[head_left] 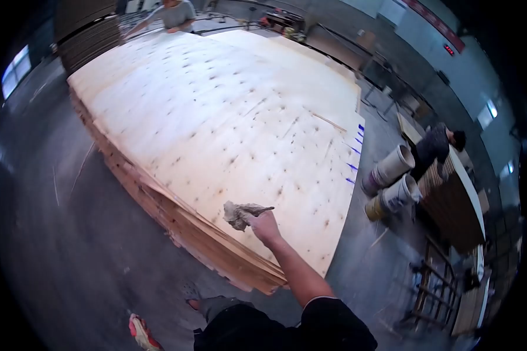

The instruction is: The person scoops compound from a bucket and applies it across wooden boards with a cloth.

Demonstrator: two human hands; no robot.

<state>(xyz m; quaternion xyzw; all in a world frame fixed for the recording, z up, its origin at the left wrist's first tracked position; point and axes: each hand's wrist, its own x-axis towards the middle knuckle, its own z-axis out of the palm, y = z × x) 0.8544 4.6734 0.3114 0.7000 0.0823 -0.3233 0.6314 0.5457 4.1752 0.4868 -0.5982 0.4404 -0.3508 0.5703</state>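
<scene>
My right hand [265,227] is closed around a scraper [262,208] caked with a lumpy, grey-beige putty-like mass [238,214]. It is over the near part of a large pale wood veneer sheet [216,128], the top of a stack of sheets with ragged brown edges. Dark knots and small specks are scattered over the sheet. Blue marks [352,167] run along its right edge. Whether the scraper touches the surface I cannot tell. My left hand does not show. Low at the left is a red and cream object [143,332] that I cannot make out.
A person in a grey shirt [178,14] stands at the stack's far end. Another in dark clothes [436,149] bends beside a board stack [454,202] at right. Buckets [395,164] stand between. A metal rack [433,286] is at lower right, dark boards [85,35] at far left.
</scene>
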